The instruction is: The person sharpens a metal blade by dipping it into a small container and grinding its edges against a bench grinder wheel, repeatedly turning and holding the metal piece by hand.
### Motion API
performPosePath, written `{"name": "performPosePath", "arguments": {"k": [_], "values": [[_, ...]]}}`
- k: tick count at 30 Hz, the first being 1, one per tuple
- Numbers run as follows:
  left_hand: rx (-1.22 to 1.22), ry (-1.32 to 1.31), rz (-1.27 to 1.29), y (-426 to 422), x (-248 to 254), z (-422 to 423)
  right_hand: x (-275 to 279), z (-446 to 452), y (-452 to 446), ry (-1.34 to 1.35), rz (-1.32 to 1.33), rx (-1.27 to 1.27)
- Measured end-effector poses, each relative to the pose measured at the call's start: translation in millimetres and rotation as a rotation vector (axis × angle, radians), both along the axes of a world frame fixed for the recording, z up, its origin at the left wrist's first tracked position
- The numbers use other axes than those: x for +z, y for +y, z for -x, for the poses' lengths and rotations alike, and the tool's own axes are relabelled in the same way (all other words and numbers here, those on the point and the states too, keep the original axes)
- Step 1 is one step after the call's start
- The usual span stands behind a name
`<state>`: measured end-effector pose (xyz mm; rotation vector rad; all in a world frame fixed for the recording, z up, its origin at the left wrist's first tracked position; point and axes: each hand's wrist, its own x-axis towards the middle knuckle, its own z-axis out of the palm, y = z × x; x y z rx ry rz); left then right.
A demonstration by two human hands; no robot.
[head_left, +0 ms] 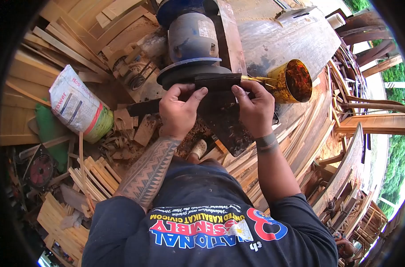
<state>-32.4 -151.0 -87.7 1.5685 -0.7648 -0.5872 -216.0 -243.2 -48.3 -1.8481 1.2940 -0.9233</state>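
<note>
A dark, flat metal piece [218,82] is held level between my two hands, against the grinding wheel [189,73] of a blue-grey bench grinder [191,38]. Thumb and fingers of my left hand [180,109] pinch its left end. My right hand [257,107] pinches the right end the same way. Yellow sparks stream from the piece's right end towards a yellow can [291,81], open and stained dark inside. Below the piece hangs a dark plate [224,127], partly covered by my hands.
A white sack [80,104] stands at the left beside a green bag [51,135]. Wood strips [98,178] lie at lower left, and long planks [296,142] at right. A motor-like machine [131,71] sits left of the grinder. A person [345,247] is at the lower right edge.
</note>
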Motion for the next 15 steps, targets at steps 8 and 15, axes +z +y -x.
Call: {"name": "performPosePath", "arguments": {"k": [8, 15], "values": [[0.000, -0.016, 0.052, -10, -6, 12, -14, 12, -8, -0.091, -0.016, -0.025], [0.000, -0.003, 0.067, -8, 0, 11, -13, 13, -8, -0.065, -0.018, -0.013]]}}
